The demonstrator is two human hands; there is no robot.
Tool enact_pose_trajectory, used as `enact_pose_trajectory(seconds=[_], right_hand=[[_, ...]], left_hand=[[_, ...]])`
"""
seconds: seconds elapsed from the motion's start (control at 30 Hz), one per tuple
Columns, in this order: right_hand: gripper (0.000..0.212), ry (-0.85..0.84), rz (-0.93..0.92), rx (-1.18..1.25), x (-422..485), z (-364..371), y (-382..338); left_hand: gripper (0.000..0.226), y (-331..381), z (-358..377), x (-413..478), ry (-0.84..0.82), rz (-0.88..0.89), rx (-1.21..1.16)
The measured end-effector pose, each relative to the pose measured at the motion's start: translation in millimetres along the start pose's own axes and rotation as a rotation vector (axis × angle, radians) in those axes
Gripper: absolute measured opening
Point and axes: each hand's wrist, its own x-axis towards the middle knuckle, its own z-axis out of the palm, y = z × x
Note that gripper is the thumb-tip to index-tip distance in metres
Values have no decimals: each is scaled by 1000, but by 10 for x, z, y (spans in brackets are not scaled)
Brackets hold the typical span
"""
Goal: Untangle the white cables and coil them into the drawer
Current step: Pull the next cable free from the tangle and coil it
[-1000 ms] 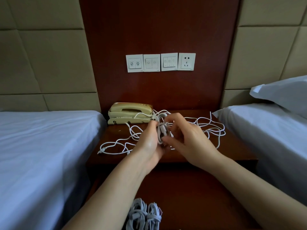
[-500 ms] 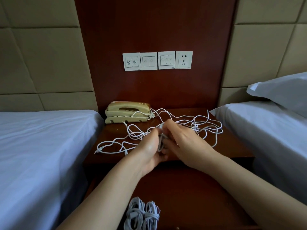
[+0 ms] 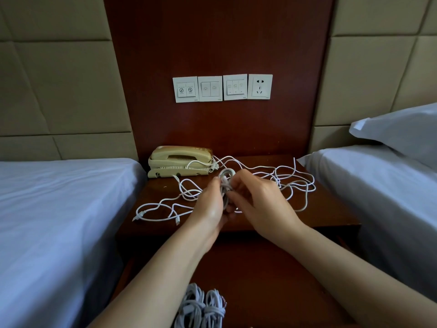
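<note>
Gripping w/ left hand [image 3: 209, 207] a small wound coil [image 3: 226, 177] of white cable, fingers curled round it, ctr of frame. Pinching same coil from other side w/ right hand [image 3: 262, 200], thumb and fingertips closed on the loops; top loop poking up between both hands. Held over front half of nightstand [image 3: 331, 209]. Trailing off to left and right: loose white cables [image 3: 292, 183], tangled loops spread across nightstand top, plug ends lying near its left edge. Just beside tangle, back left: beige corded phone [image 3: 179, 162], handset on cradle. Down at bottom ctr: two wound bundles [image 3: 201, 306], side by side, each wrapped round its middle, lying in what looks like open drawer [image 3: 272, 280]; partly cut off by frame edge. Upper ctr on dark wood panel: row of switch plates [image 3: 210, 88] + socket [image 3: 260, 86]. Flanking nightstand: left bed [image 3: 59, 209] w/ white sheet, right bed [image 3: 378, 197] w/ pillow [image 3: 402, 131] at far right.
</note>
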Motion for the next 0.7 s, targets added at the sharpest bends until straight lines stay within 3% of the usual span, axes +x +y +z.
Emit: enact_pose_trajectory(seconds=[0.23,0.37,0.47,0.6,0.7], right_hand=[[12,88,114,49,-9,10,-7],[13,44,166,37,-4,0,23],[8,4,214,237,29,-43,18],[6,16,286,341,53,-10,-3],[12,5,363,328,48,61,42]], left_hand=[[40,-77,35,6,-56,53,72],[40,-76,-6,17,-100,47,130],[45,-88,-91,82,-73,110,264],[49,-131,-191,151,51,194,654],[48,-127,-172,128,29,215,661]])
